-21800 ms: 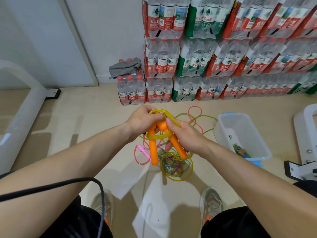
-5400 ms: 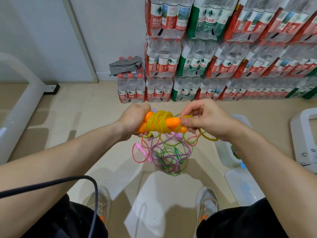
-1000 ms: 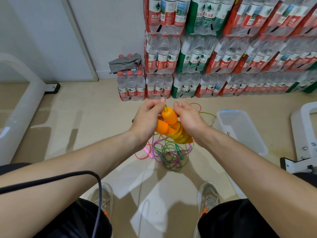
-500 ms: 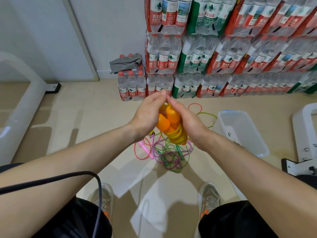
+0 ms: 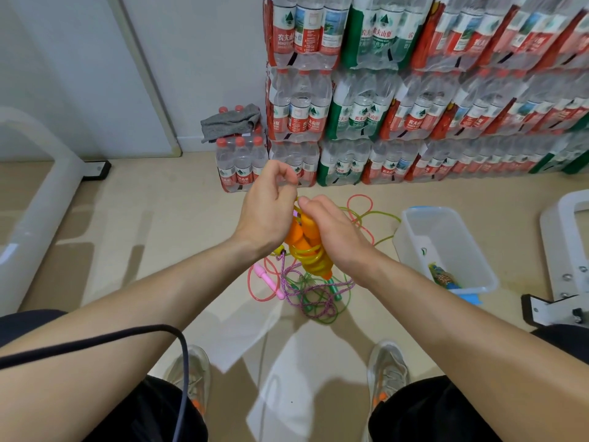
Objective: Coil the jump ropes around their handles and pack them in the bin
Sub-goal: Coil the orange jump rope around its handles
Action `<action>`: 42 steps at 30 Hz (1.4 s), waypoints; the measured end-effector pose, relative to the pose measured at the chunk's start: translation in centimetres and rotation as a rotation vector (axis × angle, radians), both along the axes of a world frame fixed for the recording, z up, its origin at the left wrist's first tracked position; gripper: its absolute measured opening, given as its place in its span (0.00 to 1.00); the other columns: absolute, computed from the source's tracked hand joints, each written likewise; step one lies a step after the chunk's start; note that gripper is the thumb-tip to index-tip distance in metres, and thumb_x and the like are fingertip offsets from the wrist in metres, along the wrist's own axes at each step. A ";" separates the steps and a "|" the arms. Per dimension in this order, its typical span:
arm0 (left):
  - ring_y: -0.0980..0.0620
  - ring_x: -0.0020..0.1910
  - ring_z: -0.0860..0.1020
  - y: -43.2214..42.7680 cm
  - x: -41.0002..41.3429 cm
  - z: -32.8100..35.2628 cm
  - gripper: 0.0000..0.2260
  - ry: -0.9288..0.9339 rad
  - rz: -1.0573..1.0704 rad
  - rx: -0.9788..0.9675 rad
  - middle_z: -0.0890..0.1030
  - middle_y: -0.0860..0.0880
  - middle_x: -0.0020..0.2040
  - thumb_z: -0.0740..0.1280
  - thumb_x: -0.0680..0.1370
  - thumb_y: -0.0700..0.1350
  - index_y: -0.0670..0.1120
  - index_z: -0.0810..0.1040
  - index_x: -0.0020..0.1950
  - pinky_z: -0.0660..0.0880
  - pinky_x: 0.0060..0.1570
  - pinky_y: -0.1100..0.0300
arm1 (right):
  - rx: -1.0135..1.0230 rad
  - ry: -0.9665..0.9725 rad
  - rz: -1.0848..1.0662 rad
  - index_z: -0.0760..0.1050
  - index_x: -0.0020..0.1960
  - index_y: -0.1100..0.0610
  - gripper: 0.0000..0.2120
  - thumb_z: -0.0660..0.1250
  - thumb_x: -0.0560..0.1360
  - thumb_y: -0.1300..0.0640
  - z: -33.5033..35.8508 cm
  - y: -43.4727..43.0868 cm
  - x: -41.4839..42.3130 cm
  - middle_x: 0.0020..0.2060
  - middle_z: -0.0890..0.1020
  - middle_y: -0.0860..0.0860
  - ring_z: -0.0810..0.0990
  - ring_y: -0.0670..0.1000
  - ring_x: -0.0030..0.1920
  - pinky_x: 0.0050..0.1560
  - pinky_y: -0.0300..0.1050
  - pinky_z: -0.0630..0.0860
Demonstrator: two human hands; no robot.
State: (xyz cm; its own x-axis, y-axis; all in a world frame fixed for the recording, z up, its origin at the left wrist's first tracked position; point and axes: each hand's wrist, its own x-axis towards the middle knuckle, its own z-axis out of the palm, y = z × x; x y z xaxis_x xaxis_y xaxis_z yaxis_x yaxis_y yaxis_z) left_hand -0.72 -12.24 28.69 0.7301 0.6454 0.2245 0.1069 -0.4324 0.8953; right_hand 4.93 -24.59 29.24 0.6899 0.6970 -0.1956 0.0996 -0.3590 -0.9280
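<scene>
An orange-handled jump rope (image 5: pixel 307 247) with its yellow cord coiled round both handles hangs upright between my hands. My right hand (image 5: pixel 334 234) grips the handles from the right. My left hand (image 5: pixel 271 208) is on the left of the handles, its thumb and fingertips pinched together above their tops; what it pinches is too small to make out. On the floor below lies a tangle of ropes (image 5: pixel 314 296), purple, green and pink, with a pink handle (image 5: pixel 269 280). The clear plastic bin (image 5: pixel 411 240) stands on the floor to the right, with a colourful item inside.
Shrink-wrapped packs of water bottles (image 5: pixel 398 90) are stacked along the back wall, a grey cloth (image 5: pixel 229 122) on one low pack. White frame legs (image 5: pixel 38 193) stand at left and far right. My shoes (image 5: pixel 387 368) are below, a black cable (image 5: pixel 127 336) crosses my left arm.
My left hand has lifted its pinched fingertips above the handle tops. The coiled bundle and my right hand have stayed almost in place.
</scene>
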 end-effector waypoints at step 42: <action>0.53 0.50 0.75 -10.9 11.2 -0.4 0.08 0.745 -0.890 0.572 0.81 0.50 0.50 0.68 0.81 0.51 0.49 0.82 0.55 0.67 0.46 0.61 | -0.548 -0.185 0.179 0.76 0.48 0.46 0.22 0.73 0.64 0.32 -5.3 -17.4 8.9 0.41 0.85 0.47 0.83 0.50 0.41 0.44 0.50 0.81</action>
